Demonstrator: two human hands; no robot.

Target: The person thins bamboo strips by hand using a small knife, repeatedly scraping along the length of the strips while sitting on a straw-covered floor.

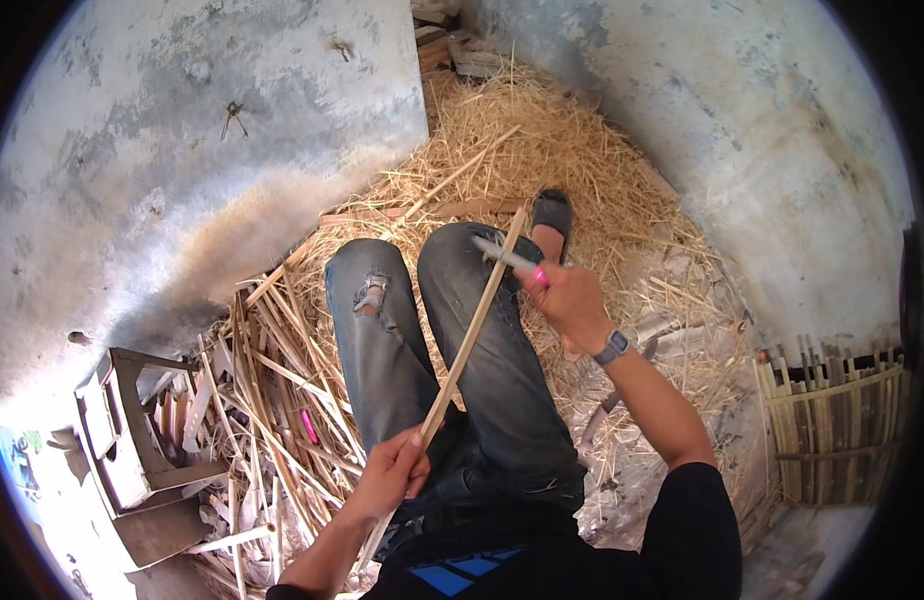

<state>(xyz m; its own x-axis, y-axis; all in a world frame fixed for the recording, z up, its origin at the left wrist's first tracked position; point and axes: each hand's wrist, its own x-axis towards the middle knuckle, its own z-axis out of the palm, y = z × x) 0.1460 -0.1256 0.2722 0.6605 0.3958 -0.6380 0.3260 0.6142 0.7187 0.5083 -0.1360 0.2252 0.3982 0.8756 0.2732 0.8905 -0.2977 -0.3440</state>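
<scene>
A person sits looking down at their own legs in torn blue jeans [382, 340], with a long bamboo strip [469, 335] lying slantwise across the lap. Everything here is placed relative to that strip.

Far to its left, by a stained grey wall [182, 150], stands a small wooden stool [122, 430]. Between the stool and the strip lies a loose heap of split bamboo slats [272, 400], with a small pink item [309, 426] among them.

The left hand [392, 472] is closed around the strip's lower end, thumb pressed along it, just above the waist. From there the strip rises up and to the right over the right thigh, its tip reaching past the knee.

Beyond the strip's upper end, pale straw [522, 140] covers the floor, and a foot in a dark sandal [552, 215] rests on it.

Just right of the strip's upper part, the right hand [567, 295] is closed around the pink handle of a knife [507, 257], whose blade meets the strip near its top. A watch [612, 347] sits on that wrist.

Far right of the strip, against another grey wall, stands a woven bamboo basket [832, 425].
</scene>
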